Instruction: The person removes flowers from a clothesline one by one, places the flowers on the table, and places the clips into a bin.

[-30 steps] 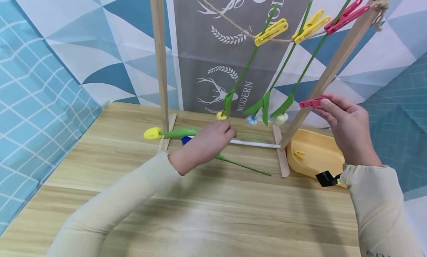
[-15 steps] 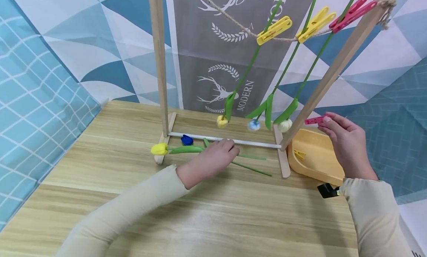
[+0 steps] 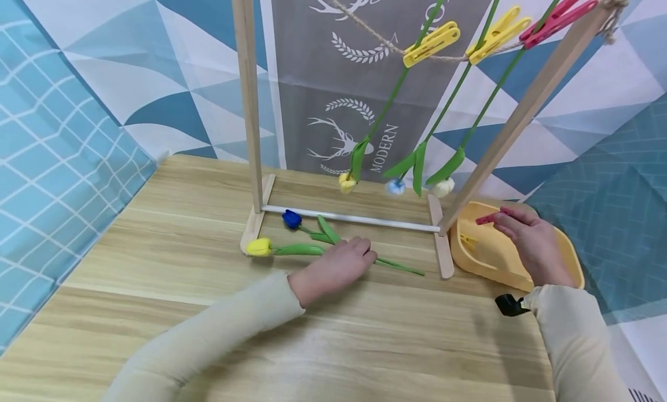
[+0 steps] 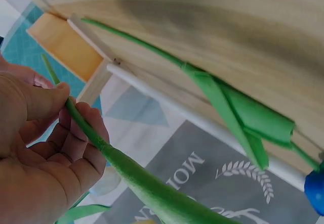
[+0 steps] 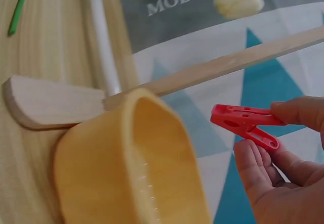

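The person's left hand (image 3: 339,266) has drawn nearer and a little to the right over the last second, taking the yellow tulip (image 3: 259,247) with it. The bloom has come nearer along the left foot (image 3: 253,225) of the wooden stand. The blue tulip (image 3: 292,219), earlier partly covered, now shows beside the near side of the white rod (image 3: 354,218), lying on the worktop (image 3: 365,338). In the left wrist view the left grip is clamped on the yellow tulip's stem (image 4: 88,130), thumb against fingers, with the blue tulip apart from it.

The right hand (image 3: 534,245) has dropped from beside the right post to over the tan tub (image 3: 565,245). Its grip is clamped on a red clothespin (image 5: 238,117), thumb on one leg and fingers on the other. A small yellow clothespin (image 3: 468,240) lies in the tub.

Three flowers hang heads down from the rope (image 3: 359,24) at the right: pale yellow (image 3: 347,183), light blue (image 3: 395,186) and white (image 3: 443,187). For the work in hand, a flower and a clothespin are now both held, though well apart from each other and from the rope; the blue tulip appears to be left unhung.
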A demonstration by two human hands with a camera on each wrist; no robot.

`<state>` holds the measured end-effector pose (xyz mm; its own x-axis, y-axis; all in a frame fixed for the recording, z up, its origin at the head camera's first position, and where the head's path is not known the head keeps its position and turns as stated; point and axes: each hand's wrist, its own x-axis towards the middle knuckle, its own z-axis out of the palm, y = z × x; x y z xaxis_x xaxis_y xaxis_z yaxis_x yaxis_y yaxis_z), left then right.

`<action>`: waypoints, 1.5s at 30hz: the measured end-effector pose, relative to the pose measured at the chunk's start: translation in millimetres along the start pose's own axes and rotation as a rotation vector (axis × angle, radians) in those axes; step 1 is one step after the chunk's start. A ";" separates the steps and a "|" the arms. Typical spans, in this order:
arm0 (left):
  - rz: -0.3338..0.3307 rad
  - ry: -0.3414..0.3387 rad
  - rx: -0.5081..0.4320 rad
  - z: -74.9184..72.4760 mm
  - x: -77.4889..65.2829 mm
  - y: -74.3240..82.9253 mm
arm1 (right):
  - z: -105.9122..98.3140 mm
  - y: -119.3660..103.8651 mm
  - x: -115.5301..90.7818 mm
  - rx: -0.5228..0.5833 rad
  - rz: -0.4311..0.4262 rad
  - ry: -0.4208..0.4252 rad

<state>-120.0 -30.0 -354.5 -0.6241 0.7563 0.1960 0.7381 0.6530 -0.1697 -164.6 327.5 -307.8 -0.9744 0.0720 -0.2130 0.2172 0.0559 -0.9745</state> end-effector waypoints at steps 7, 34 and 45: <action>0.009 -0.035 0.014 11.1 -0.1 4.9 | 2.2 16.2 13.8 -0.155 0.098 0.030; 0.011 -0.135 -0.016 37.7 8.1 14.3 | 3.3 54.5 59.8 -0.217 0.149 0.057; -0.028 -0.186 -0.067 41.7 11.0 14.9 | -0.6 53.1 66.8 -0.506 0.149 0.060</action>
<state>-126.6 -10.4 -395.1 -0.6770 0.7358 0.0166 0.7310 0.6749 -0.1012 -218.2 335.9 -373.7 -0.9290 0.1719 -0.3279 0.3685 0.5132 -0.7751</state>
